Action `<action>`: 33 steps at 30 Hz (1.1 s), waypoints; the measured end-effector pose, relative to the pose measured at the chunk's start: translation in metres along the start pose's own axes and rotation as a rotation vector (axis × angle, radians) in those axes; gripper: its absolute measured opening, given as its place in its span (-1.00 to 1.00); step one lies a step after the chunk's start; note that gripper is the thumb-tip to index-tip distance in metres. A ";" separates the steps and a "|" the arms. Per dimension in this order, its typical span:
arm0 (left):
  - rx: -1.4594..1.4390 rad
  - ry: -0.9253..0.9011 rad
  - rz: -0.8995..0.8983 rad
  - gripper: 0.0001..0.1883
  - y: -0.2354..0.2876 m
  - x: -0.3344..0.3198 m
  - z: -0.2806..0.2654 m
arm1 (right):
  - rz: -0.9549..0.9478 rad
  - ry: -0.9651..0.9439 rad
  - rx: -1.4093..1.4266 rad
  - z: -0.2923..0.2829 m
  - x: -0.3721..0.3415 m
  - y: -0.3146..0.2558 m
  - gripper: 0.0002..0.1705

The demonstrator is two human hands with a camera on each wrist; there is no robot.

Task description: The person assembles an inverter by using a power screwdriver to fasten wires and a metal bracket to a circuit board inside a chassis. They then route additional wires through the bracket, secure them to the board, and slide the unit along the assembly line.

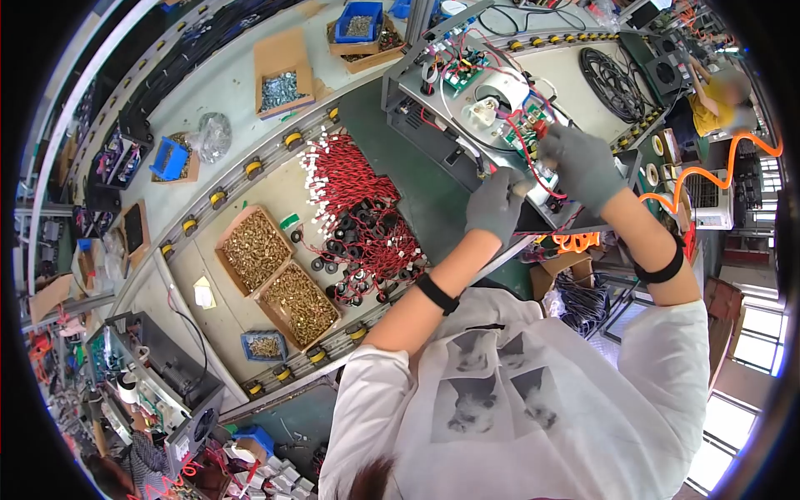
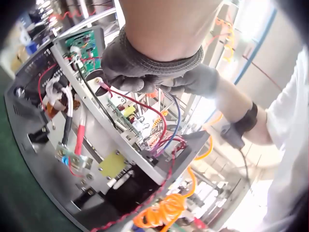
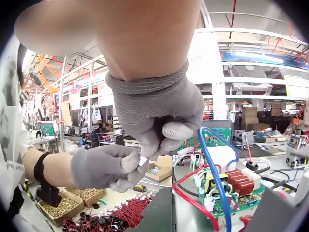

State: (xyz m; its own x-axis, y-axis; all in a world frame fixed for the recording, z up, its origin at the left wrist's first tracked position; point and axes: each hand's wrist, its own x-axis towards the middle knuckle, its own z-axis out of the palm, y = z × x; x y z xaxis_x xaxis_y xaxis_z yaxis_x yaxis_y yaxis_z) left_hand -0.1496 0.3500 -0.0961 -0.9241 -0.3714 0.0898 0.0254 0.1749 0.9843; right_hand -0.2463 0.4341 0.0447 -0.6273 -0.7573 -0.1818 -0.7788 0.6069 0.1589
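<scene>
Both hands wear grey gloves and meet over an open metal equipment case [image 1: 433, 137]. In the right wrist view my left hand [image 3: 104, 166] pinches a small white connector [image 3: 143, 160] between thumb and forefinger. Just above, my right hand [image 3: 159, 113] has its fingers curled, the fingertips closing on the connector's upper end. A green circuit board [image 3: 229, 191] with dark red components sits in the case beside the hands. Blue wire [image 3: 210, 162] and red wire [image 3: 186, 195] loop up from it. In the left wrist view, red and blue wires hang below the hands.
Left of the case lies a pile of twisted red-and-black leads [image 1: 354, 179] with white plugs. Two cartons of brass fittings [image 1: 254, 250] stand beyond it. An orange coiled hose [image 1: 708, 171] hangs at right. Another person [image 1: 718, 100] is at the far right.
</scene>
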 end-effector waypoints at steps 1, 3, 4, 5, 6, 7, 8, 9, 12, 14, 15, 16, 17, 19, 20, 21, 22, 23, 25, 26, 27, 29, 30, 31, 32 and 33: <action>0.020 -0.040 -0.107 -0.66 0.000 0.003 0.004 | 0.000 -0.007 -0.005 0.003 0.005 0.004 -0.76; 0.011 -0.104 -0.241 -0.60 0.013 0.014 0.010 | 0.005 -0.004 -0.129 0.015 0.013 0.015 -0.76; 0.012 -0.169 -0.372 -0.54 0.016 0.020 0.015 | 0.004 -0.009 -0.136 0.022 0.015 0.019 -0.76; 0.034 -0.123 -0.438 -0.51 0.015 0.027 0.022 | -0.067 0.057 -0.147 0.030 0.016 0.022 -0.82; 0.029 -0.124 -0.443 -0.51 0.010 0.031 0.027 | -0.136 0.123 -0.155 0.039 0.017 0.025 -0.87; -0.038 -0.089 -0.434 -0.56 0.003 0.035 0.031 | -0.155 0.154 -0.159 0.046 0.018 0.029 -0.89; -0.105 -0.050 -0.423 -0.62 -0.003 0.039 0.034 | -0.159 0.151 -0.161 0.046 0.020 0.030 -0.89; -0.186 -0.016 -0.413 -0.69 -0.010 0.040 0.037 | -0.173 0.169 -0.159 0.045 0.021 0.030 -0.91; -0.109 -0.003 -0.423 -0.68 -0.005 0.037 0.032 | -0.215 0.166 -0.148 0.049 0.026 0.033 -0.93; -0.265 0.041 -0.379 -0.66 -0.016 0.035 0.042 | -0.244 0.148 -0.137 0.052 0.027 0.032 -0.93; -0.419 0.084 -0.322 -0.64 -0.020 0.035 0.046 | -0.248 0.149 -0.152 0.053 0.028 0.031 -0.93; -0.420 0.090 -0.327 -0.64 -0.025 0.036 0.050 | -0.252 0.150 -0.167 0.053 0.029 0.031 -0.92; -0.437 0.087 -0.318 -0.62 -0.025 0.035 0.050 | -0.257 0.147 -0.166 0.052 0.029 0.031 -0.92; -0.470 0.063 -0.309 -0.60 -0.026 0.036 0.048 | -0.249 0.172 -0.113 0.051 0.027 0.031 -0.89; -0.472 0.065 -0.311 -0.60 -0.028 0.037 0.049 | -0.252 0.170 -0.114 0.051 0.027 0.032 -0.89; -0.541 0.048 -0.316 -0.60 -0.029 0.037 0.050 | -0.247 0.169 -0.096 0.051 0.027 0.033 -0.89; -0.609 0.030 -0.320 -0.60 -0.031 0.037 0.051 | -0.241 0.167 -0.077 0.051 0.027 0.032 -0.90; -0.611 0.033 -0.322 -0.60 -0.031 0.037 0.050 | -0.244 0.165 -0.078 0.051 0.028 0.032 -0.90; -0.485 0.024 -0.286 -0.60 -0.029 0.038 0.048 | -0.225 0.144 -0.069 0.050 0.030 0.031 -0.93; -0.488 0.026 -0.289 -0.60 -0.029 0.039 0.048 | -0.227 0.140 -0.070 0.049 0.031 0.030 -0.93; -0.479 0.032 -0.293 -0.60 -0.028 0.039 0.049 | -0.203 0.127 -0.091 0.048 0.033 0.028 -0.93; -0.474 0.041 -0.304 -0.61 -0.029 0.038 0.050 | -0.184 0.107 -0.112 0.046 0.034 0.022 -0.91; -0.467 0.026 -0.297 -0.61 -0.030 0.039 0.051 | -0.138 0.075 -0.152 0.044 0.035 0.018 -0.89; -0.460 0.013 -0.291 -0.61 -0.032 0.039 0.051 | -0.093 0.043 -0.193 0.043 0.035 0.016 -0.87; -0.463 0.018 -0.296 -0.61 -0.032 0.040 0.052 | -0.098 0.038 -0.193 0.042 0.035 0.016 -0.87; -0.474 0.038 -0.284 -0.62 -0.032 0.040 0.053 | -0.095 0.043 -0.168 0.042 0.035 0.017 -0.86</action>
State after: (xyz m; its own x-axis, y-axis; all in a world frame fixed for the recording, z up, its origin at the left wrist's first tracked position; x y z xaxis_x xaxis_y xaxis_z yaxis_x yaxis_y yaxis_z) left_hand -0.2071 0.3777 -0.1324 -0.9053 -0.3786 -0.1928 -0.0462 -0.3634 0.9305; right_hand -0.2821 0.4280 0.0004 -0.5471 -0.8210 -0.1632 -0.8196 0.4858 0.3037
